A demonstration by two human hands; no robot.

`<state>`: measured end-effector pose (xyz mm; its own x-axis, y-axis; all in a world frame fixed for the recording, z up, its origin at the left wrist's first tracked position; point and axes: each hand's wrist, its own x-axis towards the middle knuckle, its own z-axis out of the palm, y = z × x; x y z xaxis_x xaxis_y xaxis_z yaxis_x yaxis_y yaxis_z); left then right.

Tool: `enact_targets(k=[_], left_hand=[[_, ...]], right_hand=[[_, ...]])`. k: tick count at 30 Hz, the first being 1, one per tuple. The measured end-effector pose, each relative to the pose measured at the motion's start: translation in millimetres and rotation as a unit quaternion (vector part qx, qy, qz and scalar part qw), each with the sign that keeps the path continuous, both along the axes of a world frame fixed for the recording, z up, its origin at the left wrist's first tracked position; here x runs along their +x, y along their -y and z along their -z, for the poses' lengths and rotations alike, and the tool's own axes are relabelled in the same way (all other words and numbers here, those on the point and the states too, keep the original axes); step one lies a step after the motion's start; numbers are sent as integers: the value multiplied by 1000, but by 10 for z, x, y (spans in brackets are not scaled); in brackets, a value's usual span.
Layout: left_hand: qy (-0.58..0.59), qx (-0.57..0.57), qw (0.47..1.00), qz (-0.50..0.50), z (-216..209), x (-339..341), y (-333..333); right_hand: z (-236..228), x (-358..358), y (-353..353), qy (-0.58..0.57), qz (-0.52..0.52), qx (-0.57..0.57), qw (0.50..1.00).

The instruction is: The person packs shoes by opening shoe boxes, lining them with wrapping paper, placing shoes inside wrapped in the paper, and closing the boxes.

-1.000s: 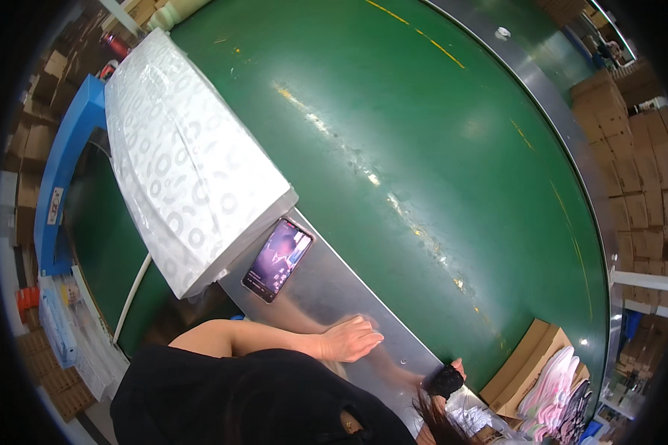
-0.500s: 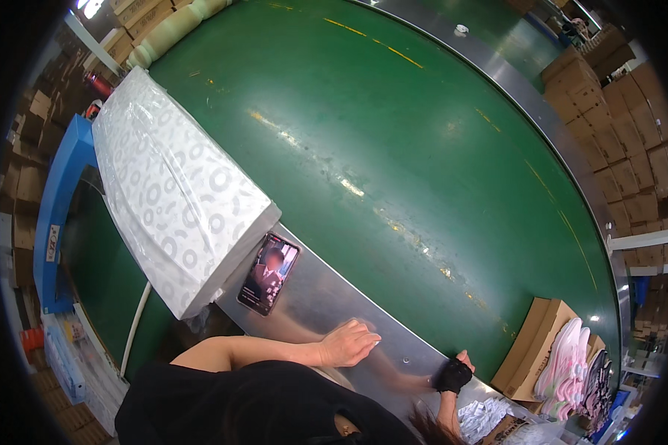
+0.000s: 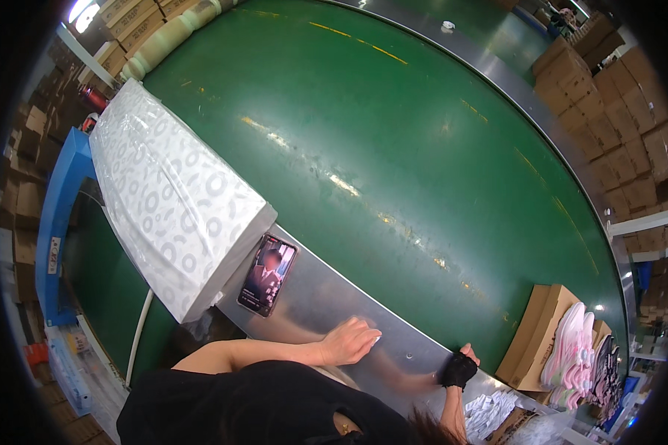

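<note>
My bare left hand (image 3: 349, 341) rests over the metal edge strip (image 3: 315, 297) of the green-topped conveyor, its fingers curled closed. A small pale fleck shows at the fingertips, and no held object is visible. Further right, my right hand (image 3: 460, 367), in a black fingerless glove, is bent into a loose fist at the belt's near edge with nothing seen in it. A phone (image 3: 267, 276) with a lit video picture leans by the white patterned cover, left of my left hand. Crumpled white paper (image 3: 490, 414) lies just beyond my right wrist.
The green belt (image 3: 393, 148) stretches ahead. At left stands a bulky machine under a white patterned cover (image 3: 178, 200), beside a blue frame (image 3: 56, 222). An open cardboard box (image 3: 534, 337) and pink-white shoes (image 3: 568, 348) stand at right. Stacked cartons (image 3: 623, 111) line the far right.
The view has shifted slightly, so the surroundings sit a little differently in the picture. Both hands keep the same closed pose in nearly the same places. The picture on the phone differs slightly.
</note>
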<state>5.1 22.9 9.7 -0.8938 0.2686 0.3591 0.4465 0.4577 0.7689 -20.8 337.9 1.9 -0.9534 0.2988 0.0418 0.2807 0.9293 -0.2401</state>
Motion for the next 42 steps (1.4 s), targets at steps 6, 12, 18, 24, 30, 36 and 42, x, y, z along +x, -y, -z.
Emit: enact_targets(k=[6, 12, 18, 24, 30, 36, 42], left_hand=[[-13, 7, 1000, -6, -7, 5, -14], [-30, 14, 999, -8, 50, 70, 1], [-49, 27, 998, -14, 111, 116, -38], [-49, 33, 998, -29, 131, 130, -61], [-70, 14, 997, -33, 167, 152, -114], [-69, -11, 997, -38, 160, 159, -133], [-56, -10, 998, -42, 148, 204, -161]], right_hand=[[-15, 7, 62, -75, -46, 15, 996], [107, 77, -11, -114, -58, 1, 992], [49, 90, -4, -140, -49, -11, 989], [137, 98, -94, -142, -41, 11, 989], [91, 136, -144, -75, -27, 36, 996], [165, 141, -174, -69, -5, 47, 996], [57, 183, -146, -62, -22, 34, 997]])
